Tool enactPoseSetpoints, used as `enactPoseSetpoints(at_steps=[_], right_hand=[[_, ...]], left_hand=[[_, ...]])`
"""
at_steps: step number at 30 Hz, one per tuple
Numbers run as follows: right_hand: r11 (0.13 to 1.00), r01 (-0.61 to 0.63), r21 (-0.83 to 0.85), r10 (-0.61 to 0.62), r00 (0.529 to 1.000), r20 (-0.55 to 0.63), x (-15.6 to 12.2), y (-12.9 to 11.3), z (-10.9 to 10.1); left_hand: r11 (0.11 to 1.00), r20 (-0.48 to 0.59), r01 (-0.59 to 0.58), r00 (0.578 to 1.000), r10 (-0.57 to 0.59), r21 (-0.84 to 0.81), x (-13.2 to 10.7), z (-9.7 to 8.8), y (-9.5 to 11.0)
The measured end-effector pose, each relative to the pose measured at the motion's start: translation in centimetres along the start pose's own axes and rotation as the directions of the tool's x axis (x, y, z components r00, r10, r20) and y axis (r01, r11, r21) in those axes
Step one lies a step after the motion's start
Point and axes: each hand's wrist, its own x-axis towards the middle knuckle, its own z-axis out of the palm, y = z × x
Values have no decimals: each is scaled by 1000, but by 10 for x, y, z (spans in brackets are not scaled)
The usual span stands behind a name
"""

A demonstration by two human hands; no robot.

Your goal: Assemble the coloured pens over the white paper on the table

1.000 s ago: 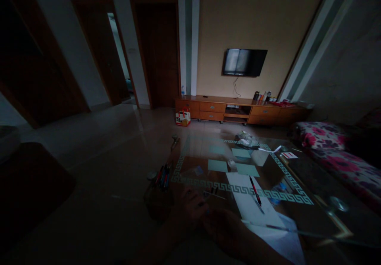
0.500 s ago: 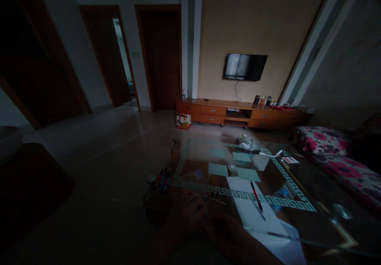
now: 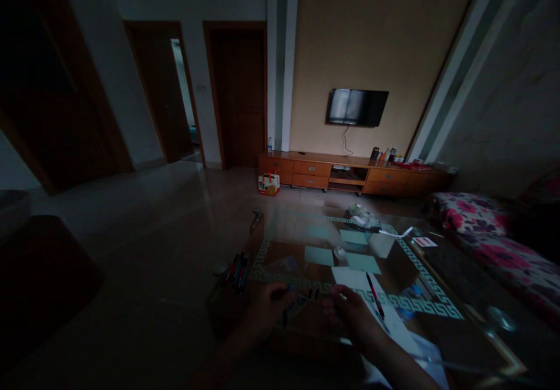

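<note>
Near the table's front edge, my left hand (image 3: 268, 311) is closed on a slim pen (image 3: 289, 287), whose blue end shows above the fingers. My right hand (image 3: 352, 314) is a little to the right, its fingers curled together; whether a small thing is between them is too dark to see. Short dark pieces (image 3: 313, 293) lie on the glass between the hands. A bundle of pens (image 3: 237, 272) lies at the table's left corner. To the right, a red and black pen (image 3: 375, 295) rests on white paper (image 3: 396, 320).
The glass table (image 3: 297, 320) has a patterned border. Pale green rectangles (image 3: 319, 256), a small white round thing (image 3: 339, 253) and a crumpled plastic bag (image 3: 362, 217) show farther back. A flowered sofa (image 3: 476, 218) stands right. Beyond are a low cabinet (image 3: 311, 181) and a gift bag (image 3: 268, 184).
My hands were together, the left over the right; now they are apart. The right moved right and up, and the blue-ended pen shows in the left. The view tilted up slightly.
</note>
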Motion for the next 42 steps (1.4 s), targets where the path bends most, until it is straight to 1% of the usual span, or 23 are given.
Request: enactPoseSetpoints(at_steps=[3,5,7,10,12,14,16,19,21,23,25,27,29,32,36,40,42], right_hand=[[995,80,-56,-81,996,-25,9,-4,-11],[989,107,-104,-113,993,-46,16,-5,-18],[982,121,-148,-132,988,-73,22,-4,-25],[982,103,-158,-118,989,-90,29,-2,-34],[981,98,-169,-111,991,-71,34,1,-40],[974,101,-201,-115,992,-56,40,6,-46],[959,104,-263,-126,990,-67,47,11,-52],[884,177,-432,-234,969,-83,57,16,-60],[790,237,-565,-338,938,-79,61,16,-63],[676,289,-678,-424,905,-37,61,15,-65],[579,307,-755,-456,890,12,60,14,-64],[514,285,-809,-451,892,27,59,15,-64],[461,252,-851,-438,898,29,60,17,-64],[413,218,-884,-429,903,22,65,20,-67],[390,198,-899,-437,900,9,72,25,-70],[369,191,-910,-436,900,12,75,28,-71],[375,183,-909,-433,902,3,76,29,-71]], left_hand=[[997,40,30,999,-27,-75,6,4,-6],[992,74,16,997,-7,-124,11,7,-11],[990,108,-12,994,27,-137,16,9,-17],[998,86,-25,996,30,-55,26,13,-26],[998,69,-60,996,62,-24,33,16,-31],[997,52,-76,996,76,4,40,19,-36],[996,40,-79,996,78,45,45,21,-40],[991,23,-82,997,80,107,52,23,-45],[987,1,-70,998,70,142,55,24,-49],[983,0,-53,999,54,176,57,26,-53],[978,-6,-60,998,63,199,60,29,-58],[973,-14,-80,996,85,215,63,32,-62],[965,-5,-131,991,136,228,65,35,-65],[943,2,-182,982,189,279,68,38,-68],[926,-11,-156,985,170,343,74,41,-74],[920,-19,-148,986,166,362,78,43,-78],[922,-26,-135,988,155,363,78,43,-77]])
